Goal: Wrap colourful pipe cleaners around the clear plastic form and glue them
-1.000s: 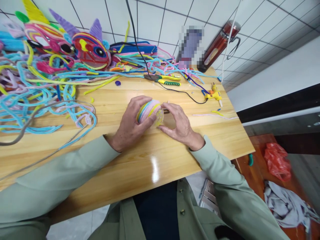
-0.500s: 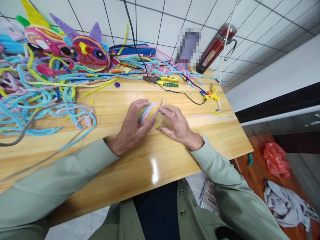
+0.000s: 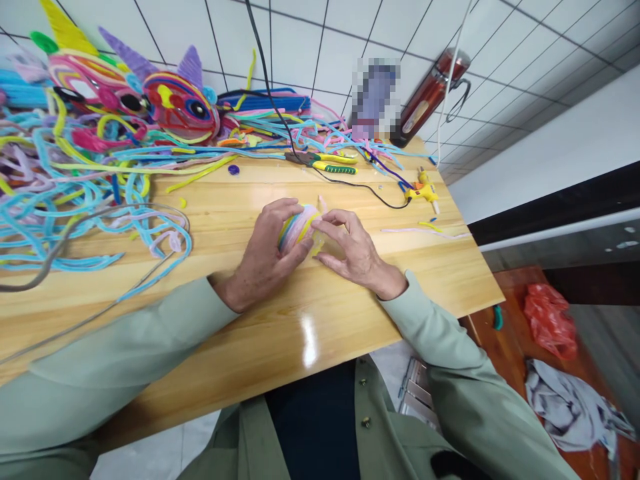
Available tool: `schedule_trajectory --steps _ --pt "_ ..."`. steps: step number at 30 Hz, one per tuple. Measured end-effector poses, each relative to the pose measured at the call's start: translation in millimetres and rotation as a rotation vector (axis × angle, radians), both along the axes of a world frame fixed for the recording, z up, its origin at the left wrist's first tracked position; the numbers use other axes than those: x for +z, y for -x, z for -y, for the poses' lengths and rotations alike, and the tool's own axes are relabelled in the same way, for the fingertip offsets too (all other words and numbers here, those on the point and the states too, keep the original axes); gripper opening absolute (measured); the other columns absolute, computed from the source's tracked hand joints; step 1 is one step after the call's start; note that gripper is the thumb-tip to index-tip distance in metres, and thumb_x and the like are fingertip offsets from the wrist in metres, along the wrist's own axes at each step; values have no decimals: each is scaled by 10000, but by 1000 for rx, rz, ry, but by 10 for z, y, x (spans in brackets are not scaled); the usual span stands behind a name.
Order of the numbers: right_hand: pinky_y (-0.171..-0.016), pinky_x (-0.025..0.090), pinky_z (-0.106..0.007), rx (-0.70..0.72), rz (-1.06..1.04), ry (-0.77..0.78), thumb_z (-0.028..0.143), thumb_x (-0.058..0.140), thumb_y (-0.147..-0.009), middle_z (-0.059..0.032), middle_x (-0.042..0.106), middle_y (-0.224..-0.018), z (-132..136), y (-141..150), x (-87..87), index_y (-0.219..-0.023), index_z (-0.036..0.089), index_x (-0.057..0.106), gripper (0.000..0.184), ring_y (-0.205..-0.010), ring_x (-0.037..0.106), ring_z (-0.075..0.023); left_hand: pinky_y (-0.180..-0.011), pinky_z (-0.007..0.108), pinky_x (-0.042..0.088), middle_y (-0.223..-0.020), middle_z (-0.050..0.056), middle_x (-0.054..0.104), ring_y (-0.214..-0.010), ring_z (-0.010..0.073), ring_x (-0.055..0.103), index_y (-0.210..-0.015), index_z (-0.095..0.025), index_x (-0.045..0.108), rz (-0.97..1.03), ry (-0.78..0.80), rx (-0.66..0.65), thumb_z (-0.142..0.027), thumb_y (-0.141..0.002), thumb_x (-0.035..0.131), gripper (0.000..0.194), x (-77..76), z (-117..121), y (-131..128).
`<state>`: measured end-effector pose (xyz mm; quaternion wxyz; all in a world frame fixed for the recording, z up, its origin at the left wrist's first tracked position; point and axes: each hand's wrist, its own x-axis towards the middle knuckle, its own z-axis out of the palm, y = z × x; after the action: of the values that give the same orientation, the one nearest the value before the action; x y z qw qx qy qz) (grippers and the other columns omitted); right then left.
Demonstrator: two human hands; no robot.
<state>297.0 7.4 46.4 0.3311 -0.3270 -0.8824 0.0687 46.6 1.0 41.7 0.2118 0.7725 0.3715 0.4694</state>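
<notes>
My left hand (image 3: 265,250) is wrapped round a small rounded craft piece (image 3: 299,227) covered in pink, yellow and blue bands of fuzzy pipe cleaner. Its thumb presses along the near side. From the other side, my right hand (image 3: 350,248) reaches in with bent fingers, the fingertips on the piece's right edge by a yellow band. My right thumb sits lower, beside a clear yellowish part (image 3: 317,245) of the piece. A short pink pipe cleaner end (image 3: 323,202) sticks up behind the right fingertips. The underside of the piece is hidden by my hands.
Loose pipe cleaners (image 3: 75,193) pile up at the left, below two striped fish-like figures (image 3: 180,107). Pliers (image 3: 330,163) lie behind my hands. A corded yellow glue gun (image 3: 424,192) is at the right, and a red flask (image 3: 427,100) stands by the tiled wall.
The craft piece has turned slightly in my hands, and less of its clear yellowish part shows. My right fingertips have shifted a little left along its edge.
</notes>
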Motion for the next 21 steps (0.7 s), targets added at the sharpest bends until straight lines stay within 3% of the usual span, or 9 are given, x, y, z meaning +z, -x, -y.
schedule_trajectory --steps 7,14,18,21 --pt "-1043 683 -569 6 26 -33 391 745 -1055 -153 654 -1485 8 -10 58 -1583 308 576 560 -1347 693 -328 -1294 610 494 -1529 143 619 -1512 322 574 -1484 -285 506 -24 -24 -11 -446 -1127 616 407 0 -6 -2" --pt "-1121 673 -518 -5 -5 -100 353 724 -1081 -149 691 -1497 28 45 41 -1673 315 511 630 -1384 705 -294 -1310 596 482 -1541 140 605 -1513 319 569 -1498 -288 506 -14 -14 11 -500 -1147 585 417 -5 -14 7" --pt "-1177 650 -542 -23 -1 -157 341 727 -1085 -169 719 -1495 40 74 43 -1670 264 513 628 -1414 706 -306 -1299 597 495 -1530 134 610 -1496 323 582 -1505 -290 506 7 -43 21 -464 -1139 616 420 -30 -27 14" --pt "-1228 624 -556 -12 -24 -96 338 700 -1100 -170 682 -1569 45 68 18 -1693 261 477 638 -1489 667 -308 -1289 574 512 -1519 130 611 -1490 310 590 -1510 -286 510 24 -78 18 -411 -1133 640 418 -46 -37 12"
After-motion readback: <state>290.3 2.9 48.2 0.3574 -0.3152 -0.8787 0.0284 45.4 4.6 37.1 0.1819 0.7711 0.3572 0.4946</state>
